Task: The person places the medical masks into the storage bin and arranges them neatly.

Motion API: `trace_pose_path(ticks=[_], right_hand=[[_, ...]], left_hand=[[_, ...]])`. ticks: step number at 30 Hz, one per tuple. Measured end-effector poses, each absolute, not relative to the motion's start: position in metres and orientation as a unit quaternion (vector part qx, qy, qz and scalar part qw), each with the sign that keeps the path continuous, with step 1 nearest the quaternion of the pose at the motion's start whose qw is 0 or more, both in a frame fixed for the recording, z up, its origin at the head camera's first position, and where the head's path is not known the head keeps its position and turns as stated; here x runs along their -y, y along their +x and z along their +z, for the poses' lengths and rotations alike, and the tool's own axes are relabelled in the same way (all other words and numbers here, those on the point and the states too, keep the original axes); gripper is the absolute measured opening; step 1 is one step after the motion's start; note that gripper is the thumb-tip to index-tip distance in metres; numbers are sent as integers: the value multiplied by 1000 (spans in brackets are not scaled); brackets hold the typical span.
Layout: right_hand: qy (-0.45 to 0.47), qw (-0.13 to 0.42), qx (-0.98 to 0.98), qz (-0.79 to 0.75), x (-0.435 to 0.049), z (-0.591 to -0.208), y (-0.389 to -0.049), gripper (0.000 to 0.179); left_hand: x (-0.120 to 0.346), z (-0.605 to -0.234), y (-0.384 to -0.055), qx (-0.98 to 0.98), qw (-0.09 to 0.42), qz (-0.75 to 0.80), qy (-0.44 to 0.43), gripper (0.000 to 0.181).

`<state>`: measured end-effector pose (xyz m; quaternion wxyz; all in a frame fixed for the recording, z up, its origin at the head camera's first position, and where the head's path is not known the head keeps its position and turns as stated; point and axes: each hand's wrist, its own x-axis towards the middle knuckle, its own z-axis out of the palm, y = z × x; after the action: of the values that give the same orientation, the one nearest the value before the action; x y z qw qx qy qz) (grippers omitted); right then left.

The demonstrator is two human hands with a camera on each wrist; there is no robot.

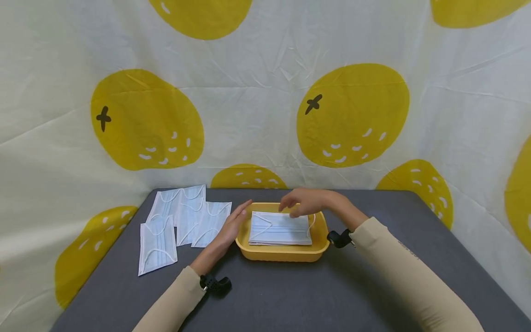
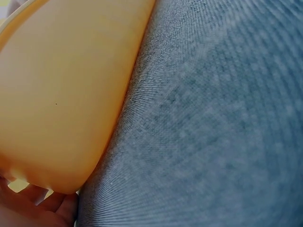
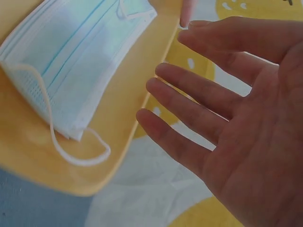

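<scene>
Centrally on the dark grey table point(image 1: 274, 295) sits a yellow tray point(image 1: 282, 256), and in it lies the stack of masks point(image 1: 280, 229), pale blue, the edges of its layers nearly lined up. From the stack's right end, a white ear loop point(image 3: 53, 135) droops over the tray's bare floor. Along the tray's left side rests the left hand point(image 1: 229, 229), its fingers mostly straight against the outer wall, gripping nothing. Over the back right part of the tray hovers the right hand point(image 1: 307, 201), fingers parted and slightly bent, with nothing between them; in the head view it hides part of the back rim and the stack's back right corner.

To the left lie several loose masks point(image 1: 158, 244), spread flat and partly overlapping, their ear loops across their faces. The left hand and forearm come between them and the tray, close to the rightmost one. Both wrists carry black devices point(image 1: 217, 286) just beyond beige sleeves point(image 1: 410, 276). Behind the table hangs a creased white cloth point(image 1: 249, 115) printed with large yellow fruit shapes, some partly cut off by the table's edges.
</scene>
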<state>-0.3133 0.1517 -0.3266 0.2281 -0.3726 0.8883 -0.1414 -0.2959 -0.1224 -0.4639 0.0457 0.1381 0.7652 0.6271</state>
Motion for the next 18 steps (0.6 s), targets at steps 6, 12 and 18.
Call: trace_pose_path(ticks=[6, 12, 18], right_hand=[[-370, 201, -890, -176, -179, -322, -299, 37], [-340, 176, -900, -207, -207, -319, -290, 34], [-335, 162, -899, -232, -231, -322, -284, 33]], left_hand=[[123, -464, -297, -770, 53, 623, 128, 48], [124, -463, -297, -765, 64, 627, 131, 49], [124, -462, -298, -765, 67, 627, 131, 49]])
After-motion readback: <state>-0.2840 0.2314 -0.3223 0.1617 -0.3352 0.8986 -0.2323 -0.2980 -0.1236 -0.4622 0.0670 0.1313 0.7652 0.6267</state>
